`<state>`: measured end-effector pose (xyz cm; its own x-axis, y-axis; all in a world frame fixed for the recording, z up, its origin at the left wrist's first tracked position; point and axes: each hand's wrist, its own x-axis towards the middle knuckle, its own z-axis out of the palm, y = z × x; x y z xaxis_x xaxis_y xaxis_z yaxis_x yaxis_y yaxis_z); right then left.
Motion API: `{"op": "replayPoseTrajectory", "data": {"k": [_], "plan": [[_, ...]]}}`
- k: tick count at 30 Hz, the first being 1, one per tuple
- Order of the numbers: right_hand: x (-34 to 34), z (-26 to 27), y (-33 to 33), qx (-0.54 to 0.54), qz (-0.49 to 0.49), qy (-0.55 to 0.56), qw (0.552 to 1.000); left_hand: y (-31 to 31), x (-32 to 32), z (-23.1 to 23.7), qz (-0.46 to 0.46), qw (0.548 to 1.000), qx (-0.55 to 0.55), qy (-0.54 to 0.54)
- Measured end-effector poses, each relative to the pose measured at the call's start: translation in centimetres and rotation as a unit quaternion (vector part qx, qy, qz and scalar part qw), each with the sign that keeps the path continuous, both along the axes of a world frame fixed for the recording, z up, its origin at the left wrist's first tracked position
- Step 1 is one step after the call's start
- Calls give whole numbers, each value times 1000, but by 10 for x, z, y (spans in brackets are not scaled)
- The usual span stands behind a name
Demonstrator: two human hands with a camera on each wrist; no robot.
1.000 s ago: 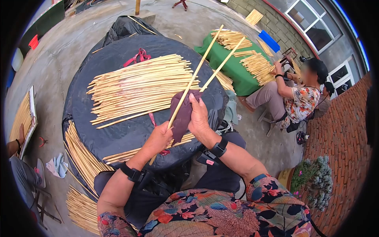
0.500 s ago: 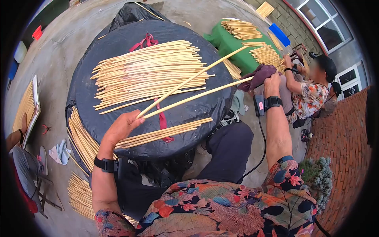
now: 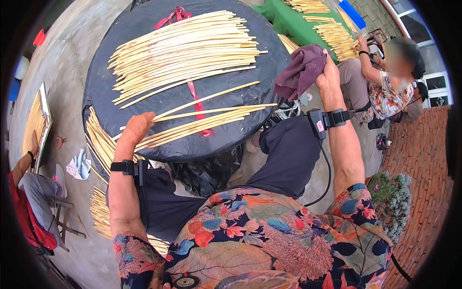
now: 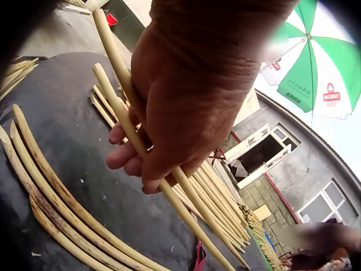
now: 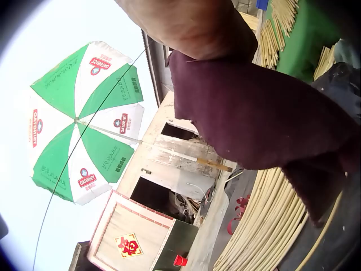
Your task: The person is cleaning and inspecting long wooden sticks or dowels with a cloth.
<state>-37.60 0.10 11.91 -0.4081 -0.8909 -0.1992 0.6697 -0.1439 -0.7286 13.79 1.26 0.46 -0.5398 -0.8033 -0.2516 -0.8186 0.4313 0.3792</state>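
Left hand: mine, low over near side of the bench, thumb and fingers pinching two pale sticks close to one end. Left wrist view confirms both, side by side in the grip, butt ends sticking out past the hand. Right hand: out past the bench's right edge, holding a bunched purple cloth, which hangs loose from my fingers.

Changes: half a second ago the cloth was wrapped about the far end of one stick, with both sticks slanting up to the right. Now cloth and sticks are apart, and my left hand has brought the sticks down lower and flatter. A second ago my hands were close together, cloth midway along a stick; now they're well apart.

Where the sticks are: in the gap between the big stick pile and the short near row, crossing the red ribbon. Can't tell if their far ends touch the bench. Big pile looks the same as before. Person in a flowered top still sits off to the right, by the green-covered bench.
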Motion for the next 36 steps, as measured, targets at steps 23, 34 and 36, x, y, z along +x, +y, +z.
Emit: {"op": "replayPoseTrajectory", "data": {"k": [23, 34, 36], "plan": [[128, -13, -1, -21, 195, -105, 975, 34, -82, -17, -76, 986, -79, -129], [134, -38, -26, 9, 158, -114, 981, 37, -119, -45, -81, 988, -114, -70], [137, -33, -29, 11, 152, -117, 981, 35, -122, -48, -51, 990, -120, -45]]}}
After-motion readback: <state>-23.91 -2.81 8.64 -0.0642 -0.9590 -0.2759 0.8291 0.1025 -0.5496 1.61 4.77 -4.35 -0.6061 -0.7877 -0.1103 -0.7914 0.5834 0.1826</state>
